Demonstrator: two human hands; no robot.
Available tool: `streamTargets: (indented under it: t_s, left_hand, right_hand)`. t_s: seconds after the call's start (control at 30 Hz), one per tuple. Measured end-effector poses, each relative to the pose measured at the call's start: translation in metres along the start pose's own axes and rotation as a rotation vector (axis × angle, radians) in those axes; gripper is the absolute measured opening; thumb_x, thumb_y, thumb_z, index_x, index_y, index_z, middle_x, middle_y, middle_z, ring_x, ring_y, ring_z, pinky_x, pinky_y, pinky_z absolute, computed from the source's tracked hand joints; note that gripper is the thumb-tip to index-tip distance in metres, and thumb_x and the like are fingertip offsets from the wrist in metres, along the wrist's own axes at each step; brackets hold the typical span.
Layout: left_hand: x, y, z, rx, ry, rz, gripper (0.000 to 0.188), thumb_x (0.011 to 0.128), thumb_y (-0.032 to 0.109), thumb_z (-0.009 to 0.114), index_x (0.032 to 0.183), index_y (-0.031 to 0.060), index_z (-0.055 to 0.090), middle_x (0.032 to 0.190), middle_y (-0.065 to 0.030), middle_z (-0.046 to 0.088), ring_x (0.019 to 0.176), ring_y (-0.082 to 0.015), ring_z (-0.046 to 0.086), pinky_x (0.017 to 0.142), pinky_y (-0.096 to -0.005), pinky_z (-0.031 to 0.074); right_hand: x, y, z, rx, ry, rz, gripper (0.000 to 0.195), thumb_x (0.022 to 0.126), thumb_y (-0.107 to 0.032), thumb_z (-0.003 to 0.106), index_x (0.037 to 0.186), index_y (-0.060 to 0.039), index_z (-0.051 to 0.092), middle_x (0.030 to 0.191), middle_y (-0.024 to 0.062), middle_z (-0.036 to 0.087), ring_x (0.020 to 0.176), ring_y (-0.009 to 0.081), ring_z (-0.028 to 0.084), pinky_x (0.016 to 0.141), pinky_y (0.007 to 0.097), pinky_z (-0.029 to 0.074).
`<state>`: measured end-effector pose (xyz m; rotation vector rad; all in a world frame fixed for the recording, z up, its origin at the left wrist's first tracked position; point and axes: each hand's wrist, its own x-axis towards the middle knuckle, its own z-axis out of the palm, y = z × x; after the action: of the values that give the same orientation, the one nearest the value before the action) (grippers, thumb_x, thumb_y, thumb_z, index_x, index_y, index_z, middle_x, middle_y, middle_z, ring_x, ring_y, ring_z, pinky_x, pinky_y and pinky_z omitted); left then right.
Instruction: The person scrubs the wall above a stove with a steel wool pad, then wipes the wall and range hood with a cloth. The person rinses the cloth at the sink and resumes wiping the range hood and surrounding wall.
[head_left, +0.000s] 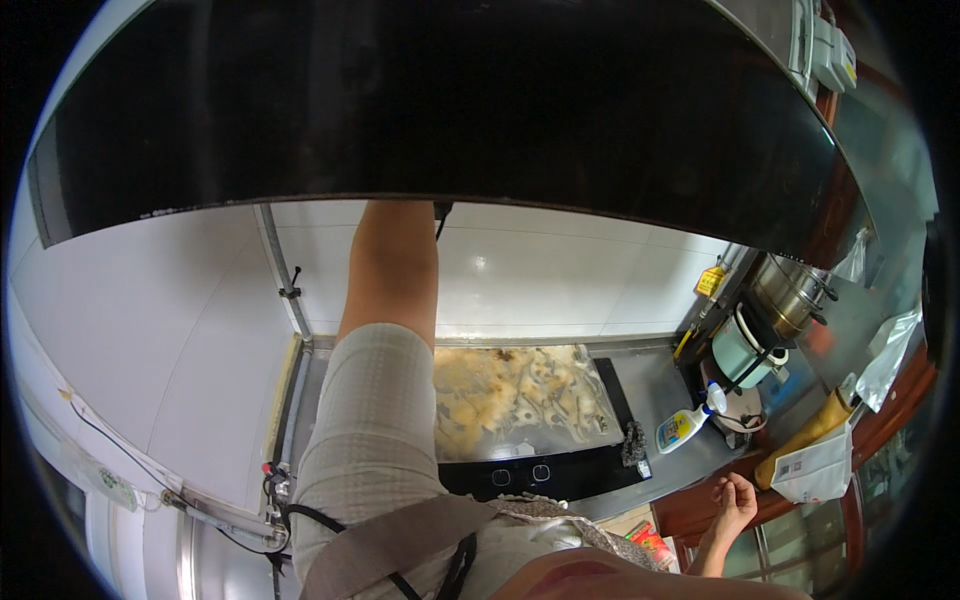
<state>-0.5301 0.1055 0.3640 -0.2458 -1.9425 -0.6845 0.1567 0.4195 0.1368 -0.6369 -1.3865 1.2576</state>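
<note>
My left arm (394, 274), in a pale sleeve, reaches up behind the lower edge of a black range hood (450, 112); the hood hides the left hand. A small black part with a cord (442, 214) shows beside that forearm. At the lower right my right hand (735, 504) hangs beyond the counter's front edge, its fingers loosely bent and nothing seen in it. Below the hood lies a black cooktop (465, 481) with two round knobs. Its steel top panel (517, 450) is coated with yellow-brown grease or foam (510, 390).
On the steel counter (652, 382) are a steel-wool scrubber (634, 442) and a white spray bottle (679, 433). Further right stand a pale green pot (739, 349) and a steel pot (791, 292). A white bag (814, 469) hangs nearby. Pipes (281, 259) run up the left wall.
</note>
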Motion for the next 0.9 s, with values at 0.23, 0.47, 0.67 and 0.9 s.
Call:
streamTargets:
  t_s: [0.23,0.47,0.67,0.9]
  left_hand:
    - [0.005,0.076,0.009,-0.084,-0.046,0.086,0.033,0.086,0.022,0.064,0.118,0.0153,0.064,0.114,-0.0132,0.065,0.108,-0.0332,0.061,0.092,-0.0435,0.048]
    - [0.018,0.066,0.021,-0.066,-0.003,-0.025,0.034,0.086,0.022,0.064,0.119,0.0151,0.064,0.115,-0.0132,0.064,0.109,-0.0329,0.06,0.093,-0.0431,0.048]
    - [-0.036,0.147,0.053,-0.109,-0.019,0.016,0.035,0.086,0.022,0.064,0.12,0.0149,0.063,0.117,-0.0131,0.063,0.111,-0.0327,0.059,0.094,-0.0428,0.047]
    - [-0.055,0.217,0.071,-0.161,-0.043,0.085,0.035,0.086,0.021,0.064,0.121,0.0147,0.062,0.119,-0.0131,0.062,0.112,-0.0324,0.058,0.095,-0.0424,0.046]
  right_hand:
    - [0.005,-0.011,0.001,-0.003,-0.034,-0.019,0.008,0.091,-0.004,0.064,0.098,0.0012,0.063,0.084,0.0093,0.066,0.068,0.0125,0.059,0.06,0.0234,0.047]
    - [0.019,0.001,-0.052,-0.068,0.013,-0.047,0.007,0.091,-0.002,0.063,0.097,0.001,0.063,0.085,0.0091,0.066,0.068,0.0128,0.058,0.061,0.0238,0.048]
    - [0.039,0.01,-0.085,-0.063,0.076,-0.068,0.007,0.091,-0.002,0.063,0.098,0.0013,0.063,0.083,0.009,0.066,0.067,0.0136,0.059,0.058,0.0242,0.049]
    - [0.058,0.005,-0.103,-0.075,0.078,-0.042,0.007,0.091,0.0,0.061,0.098,0.0015,0.063,0.083,0.0089,0.066,0.067,0.0134,0.059,0.059,0.0239,0.048]
